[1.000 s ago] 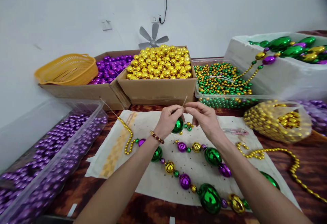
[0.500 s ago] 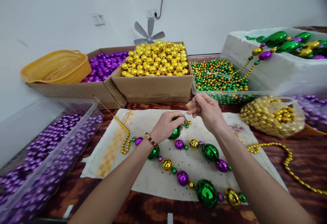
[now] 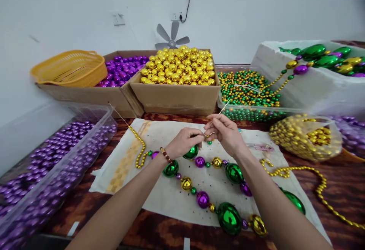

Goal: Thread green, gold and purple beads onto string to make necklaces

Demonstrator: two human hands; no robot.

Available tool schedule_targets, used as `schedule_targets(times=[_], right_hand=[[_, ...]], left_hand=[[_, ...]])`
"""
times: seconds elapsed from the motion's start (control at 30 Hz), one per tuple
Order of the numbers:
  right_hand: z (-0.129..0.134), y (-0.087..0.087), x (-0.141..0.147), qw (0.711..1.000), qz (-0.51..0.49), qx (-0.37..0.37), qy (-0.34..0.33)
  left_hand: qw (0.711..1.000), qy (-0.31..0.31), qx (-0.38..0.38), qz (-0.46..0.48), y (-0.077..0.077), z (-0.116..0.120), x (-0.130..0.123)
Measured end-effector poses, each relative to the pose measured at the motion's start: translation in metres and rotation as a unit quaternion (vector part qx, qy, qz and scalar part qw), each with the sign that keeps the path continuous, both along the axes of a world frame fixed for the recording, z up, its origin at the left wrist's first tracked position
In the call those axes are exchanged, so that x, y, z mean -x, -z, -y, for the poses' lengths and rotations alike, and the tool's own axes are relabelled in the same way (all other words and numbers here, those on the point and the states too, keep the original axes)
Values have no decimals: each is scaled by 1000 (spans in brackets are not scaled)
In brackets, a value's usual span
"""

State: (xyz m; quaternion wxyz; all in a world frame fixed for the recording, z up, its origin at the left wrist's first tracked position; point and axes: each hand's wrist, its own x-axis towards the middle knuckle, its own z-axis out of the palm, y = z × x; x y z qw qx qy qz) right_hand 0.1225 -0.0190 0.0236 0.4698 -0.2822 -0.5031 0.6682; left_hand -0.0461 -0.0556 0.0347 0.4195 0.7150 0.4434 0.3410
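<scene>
Over the white cloth (image 3: 159,200), my left hand (image 3: 186,140) and my right hand (image 3: 226,130) meet at the fingertips, both closed in a pinch. Between the right fingers a thin pale string (image 3: 225,106) sticks up and out to the right. My left fingers pinch at its lower end; the exact hold is partly hidden. Under and beside the hands lies a strand of green, purple and gold beads, with a large green bead (image 3: 229,218) at the front and a purple bead (image 3: 203,199) near it. Small gold beads (image 3: 139,147) continue the strand at left, a thin string rising from their end.
Behind stand a box of gold balls (image 3: 173,100), a box of purple balls under a yellow basket (image 3: 68,69), and a tub of green and gold beads (image 3: 256,109). A purple bead tub (image 3: 57,174) stands left; a bag of gold beads (image 3: 296,136) and a foam box (image 3: 322,79) are right.
My right hand has come down and closer to my left, so their fingertips now meet. The string end now stands up above the right fingers. The view has shifted slightly.
</scene>
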Motion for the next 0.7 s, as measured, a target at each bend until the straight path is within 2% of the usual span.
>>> schedule_targets(times=[0.1,0.2,0.27,0.47,0.6,0.7], right_hand=[[1,5,4,999,27,-8,-17],[-2,8,8,998,50,4,33],[-5,10,10,997,45,26,55],[-12,19,6,998,11,38,47],[-18,11,-5,995,-13,23,92],[-22,-3,-10,994,-19,0,109]], left_hand=[[1000,2,11,-3,4,1,2],[1000,-1,29,0,11,-1,3],[999,-5,39,9,17,-3,4],[997,-41,55,31,40,-13,9],[994,-108,13,3,52,-12,12],[992,-123,9,18,57,-9,12]])
